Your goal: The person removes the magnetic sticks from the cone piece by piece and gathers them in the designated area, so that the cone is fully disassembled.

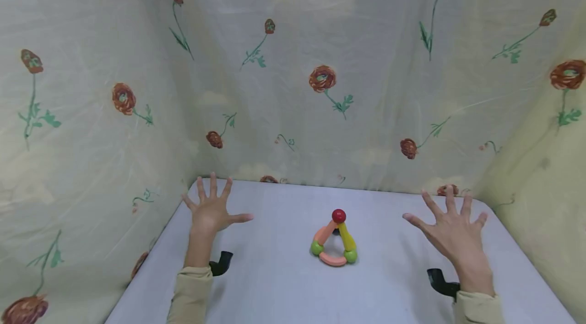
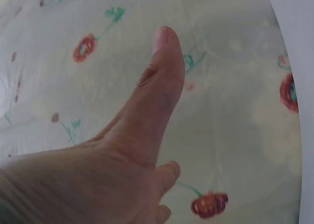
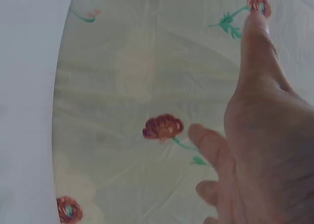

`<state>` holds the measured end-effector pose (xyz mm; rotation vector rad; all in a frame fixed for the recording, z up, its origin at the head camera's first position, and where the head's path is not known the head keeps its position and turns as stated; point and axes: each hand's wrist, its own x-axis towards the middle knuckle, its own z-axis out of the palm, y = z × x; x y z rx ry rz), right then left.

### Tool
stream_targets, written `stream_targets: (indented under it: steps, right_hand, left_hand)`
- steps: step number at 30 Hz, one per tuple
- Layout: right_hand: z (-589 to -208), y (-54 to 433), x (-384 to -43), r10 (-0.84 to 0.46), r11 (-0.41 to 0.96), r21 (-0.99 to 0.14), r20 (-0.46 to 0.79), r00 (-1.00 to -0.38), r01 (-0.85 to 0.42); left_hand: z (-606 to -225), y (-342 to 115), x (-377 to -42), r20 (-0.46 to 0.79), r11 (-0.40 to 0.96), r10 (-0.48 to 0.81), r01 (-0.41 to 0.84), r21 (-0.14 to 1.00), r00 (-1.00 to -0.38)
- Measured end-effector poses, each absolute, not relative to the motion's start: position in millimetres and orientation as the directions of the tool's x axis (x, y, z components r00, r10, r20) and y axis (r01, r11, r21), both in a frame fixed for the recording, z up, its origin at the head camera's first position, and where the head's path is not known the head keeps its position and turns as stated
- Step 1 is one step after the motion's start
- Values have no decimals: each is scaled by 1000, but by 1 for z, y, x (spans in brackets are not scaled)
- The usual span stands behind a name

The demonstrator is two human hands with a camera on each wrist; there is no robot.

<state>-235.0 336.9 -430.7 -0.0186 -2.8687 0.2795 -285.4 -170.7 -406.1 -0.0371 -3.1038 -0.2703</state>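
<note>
A small toy built of coloured pieces (image 1: 333, 260) stands on the white table between my hands. It has a red ball (image 1: 339, 216) on top, green balls at its lower corners, and pink and yellow rods joining them; a dark piece shows behind. My left hand (image 1: 211, 213) is held up to the left of the toy, fingers spread and holding nothing. On the other side my right hand (image 1: 455, 235) is also spread wide, with nothing in it. In the left wrist view the thumb (image 2: 164, 72) points up; the right wrist view shows the right thumb (image 3: 257, 57) extended.
Flower-printed cloth (image 1: 284, 85) hangs at the back and on both sides of the white table (image 1: 284, 227). A black curved wrist mount (image 1: 222, 263) sticks out by the left wrist, and another black mount (image 1: 441, 282) by the right.
</note>
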Motion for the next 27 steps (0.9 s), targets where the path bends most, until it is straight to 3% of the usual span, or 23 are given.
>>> stream_targets:
  steps: [3,5,11,14,17,21,27]
  right_hand:
    - [-430,325,-243,-17,974,-215,240,-971,-70]
    - [-432,315,-251,-72,956,-267,200,-977,-125]
    - [-461,279,-281,-290,743,-615,59,-955,-264]
    - [-482,261,-295,-368,556,-792,37,-929,-252]
    - [-502,245,-308,-419,384,-899,33,-907,-210]
    - [-519,228,-315,-441,265,-957,-9,-897,-121]
    - [-530,218,-312,-456,230,-968,-16,-890,-101]
  left_hand:
    - [-409,-152,-289,81,966,133,147,210,-988]
    - [-411,-134,-293,109,921,233,255,293,-966]
    - [-425,-64,-308,169,604,486,470,643,-857]
    - [-435,-30,-316,166,465,561,475,747,-811]
    - [-445,-6,-324,151,374,602,444,814,-784]
    - [-456,10,-330,117,319,618,385,866,-777]
    - [-467,18,-331,80,315,611,335,888,-787]
